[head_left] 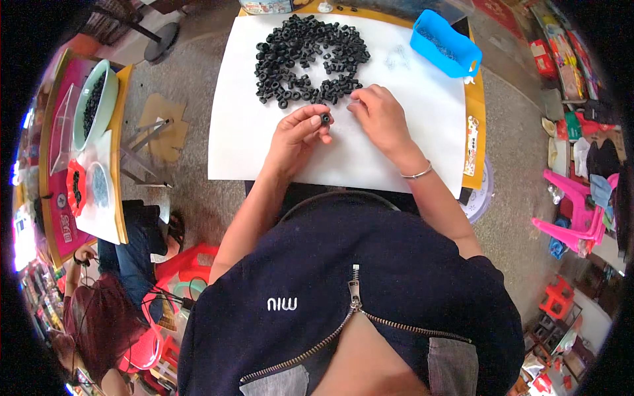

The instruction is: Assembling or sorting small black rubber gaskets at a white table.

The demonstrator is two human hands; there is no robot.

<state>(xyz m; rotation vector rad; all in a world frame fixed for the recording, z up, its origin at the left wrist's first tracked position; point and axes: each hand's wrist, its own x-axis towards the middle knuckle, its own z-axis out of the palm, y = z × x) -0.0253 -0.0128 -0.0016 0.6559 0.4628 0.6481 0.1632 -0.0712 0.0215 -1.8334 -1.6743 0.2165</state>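
Note:
Between the thumb and fingers of my left hand is a small black fitting, its round opening facing up. My right hand is just to the right, palm down, thumb and fingertips drawn together over the white sheet. Whatever those fingertips hold is too small or hidden to name. Beyond both hands lies a loose heap of similar short black fittings, spread in a rough ring with gaps of white sheet inside.
A blue plastic bin with many tiny grey parts stands at the far right. More tiny parts lie scattered on the sheet. At left, another table bears a pale green basin of black pieces. A person sits beside it; a pink stool stands right.

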